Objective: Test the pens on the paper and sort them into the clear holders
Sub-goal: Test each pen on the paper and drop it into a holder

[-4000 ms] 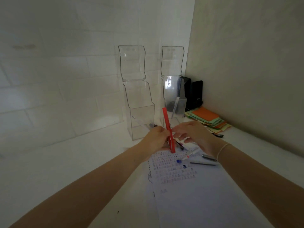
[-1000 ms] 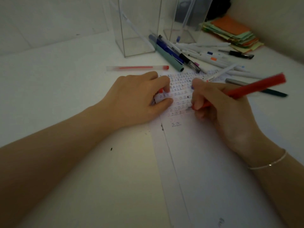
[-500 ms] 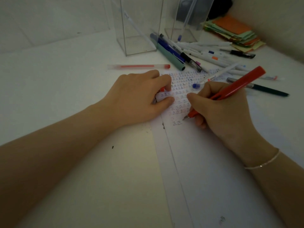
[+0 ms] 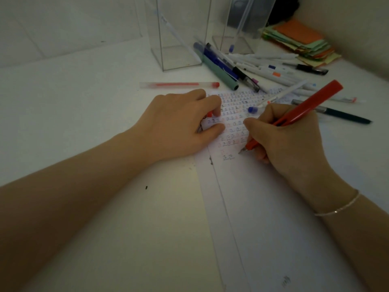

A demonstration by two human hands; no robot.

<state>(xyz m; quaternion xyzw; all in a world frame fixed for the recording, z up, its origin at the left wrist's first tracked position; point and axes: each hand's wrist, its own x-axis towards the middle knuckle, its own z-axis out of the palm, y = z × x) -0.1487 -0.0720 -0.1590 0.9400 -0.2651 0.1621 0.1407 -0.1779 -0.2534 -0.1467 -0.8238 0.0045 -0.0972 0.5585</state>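
My right hand (image 4: 288, 140) grips a red pen (image 4: 309, 104) in a writing hold, its tip touching the white paper (image 4: 273, 207) just below rows of small test marks. My left hand (image 4: 179, 125) lies curled on the paper's upper left corner, with a small red cap (image 4: 209, 114) showing under its fingers. Two clear holders stand at the back: the left holder (image 4: 179, 39) and the right holder (image 4: 246, 24), each with a pale pen leaning inside. A heap of loose pens (image 4: 263, 68) lies between the holders and the paper.
A clear pen with red ink (image 4: 179, 84) lies alone left of the heap. A dark green pen (image 4: 336, 114) rests at the right. A stack of coloured paper (image 4: 299, 43) sits in the back right corner by the wall.
Four seconds ago both hands held the red pen upright in front of the holders. Since then the right hand brought the pen's tip down the page, and it now touches below the marks.
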